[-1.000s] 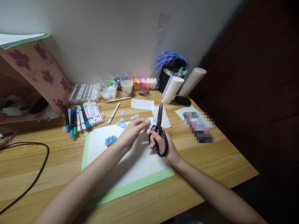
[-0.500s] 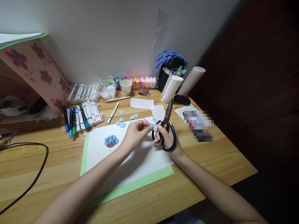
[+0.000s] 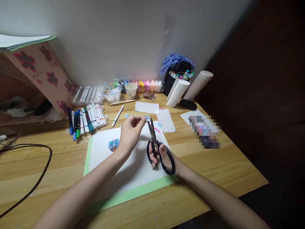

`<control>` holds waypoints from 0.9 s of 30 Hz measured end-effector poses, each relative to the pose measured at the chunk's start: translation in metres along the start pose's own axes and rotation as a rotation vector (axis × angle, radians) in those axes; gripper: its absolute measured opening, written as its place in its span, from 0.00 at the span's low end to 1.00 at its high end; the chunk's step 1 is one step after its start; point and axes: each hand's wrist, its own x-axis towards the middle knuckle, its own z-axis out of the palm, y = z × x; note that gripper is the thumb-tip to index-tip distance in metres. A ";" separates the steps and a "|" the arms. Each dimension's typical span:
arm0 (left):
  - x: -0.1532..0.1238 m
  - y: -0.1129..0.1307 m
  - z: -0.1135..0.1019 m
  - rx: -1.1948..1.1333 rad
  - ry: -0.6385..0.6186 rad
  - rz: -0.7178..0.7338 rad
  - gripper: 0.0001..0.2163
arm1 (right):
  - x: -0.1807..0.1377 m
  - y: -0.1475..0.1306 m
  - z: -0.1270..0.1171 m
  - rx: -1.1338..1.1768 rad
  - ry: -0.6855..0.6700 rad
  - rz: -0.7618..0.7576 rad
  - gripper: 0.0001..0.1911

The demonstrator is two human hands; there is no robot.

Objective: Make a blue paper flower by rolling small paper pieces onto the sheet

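My left hand (image 3: 130, 133) pinches a tiny blue paper piece (image 3: 147, 118) between thumb and fingertips, held above the white sheet (image 3: 133, 165). My right hand (image 3: 164, 159) grips black-handled scissors (image 3: 156, 146), fingers through the loops, blades pointing up toward the blue piece and nearly touching it. On the white sheet, left of my left hand, lies a small cluster of blue paper bits (image 3: 113, 143). The sheet rests on a green mat (image 3: 133, 195).
Rows of markers (image 3: 87, 118) lie at the back left, with a loose white marker (image 3: 117, 115), paper cup (image 3: 131, 90), clear bowl (image 3: 111, 94), paint pots (image 3: 147, 86), white tubes (image 3: 177, 92), paper scraps (image 3: 166, 120). A black cable (image 3: 30, 187) loops at left. The table edge drops off right.
My right hand drew the scissors back toward me and swung the blades to point at the blue piece. My left hand lifted slightly away with the piece.
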 end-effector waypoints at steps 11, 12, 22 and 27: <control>-0.005 -0.003 0.003 0.021 -0.003 0.007 0.11 | 0.002 0.005 -0.004 -0.107 0.095 -0.117 0.37; -0.005 -0.003 0.003 0.022 -0.001 0.004 0.11 | 0.002 0.005 -0.004 -0.113 0.099 -0.122 0.36; -0.005 0.003 0.003 0.022 0.015 -0.030 0.09 | 0.000 0.002 -0.003 -0.184 0.114 -0.156 0.33; -0.005 0.002 0.003 0.013 -0.004 -0.038 0.09 | 0.002 0.005 -0.003 -0.148 0.086 -0.132 0.37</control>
